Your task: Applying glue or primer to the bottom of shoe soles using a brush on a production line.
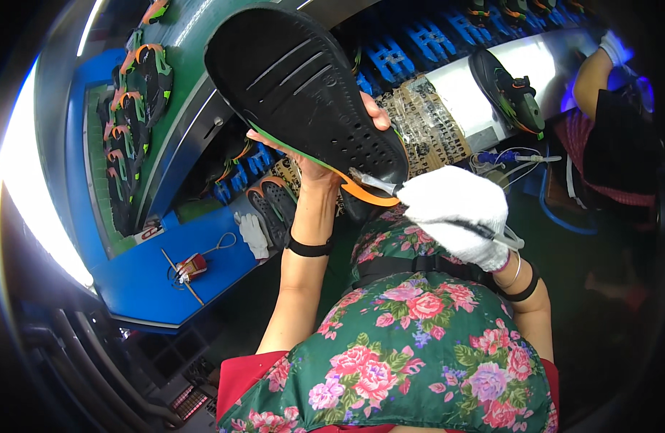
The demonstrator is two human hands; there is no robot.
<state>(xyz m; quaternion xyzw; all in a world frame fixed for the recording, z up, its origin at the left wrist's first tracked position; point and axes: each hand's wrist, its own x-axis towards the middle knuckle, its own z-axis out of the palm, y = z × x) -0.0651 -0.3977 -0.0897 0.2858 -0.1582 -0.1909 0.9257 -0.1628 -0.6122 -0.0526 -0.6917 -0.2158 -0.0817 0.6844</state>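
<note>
My bare left hand (314, 167) is closed round a large black shoe sole (304, 90), with its fingers over the right edge. The sole is tilted up in front of me, its broad face showing long slots and many small holes. A green and orange strip runs along its lower edge. My right hand (455, 213), in a white knitted glove, is closed on a brush (376, 182). The brush tip meets the sole near its orange end. A thin tube (509, 238) comes out by the glove's wrist.
Several shoes (134, 123) stand on a green belt at the left. Below it, a blue table (159, 267) holds a small red object (192, 268). A white glove (254, 235) hangs near black shoes (271, 206). Another shoe (505, 90) lies at the right, near a co-worker's arm (593, 83).
</note>
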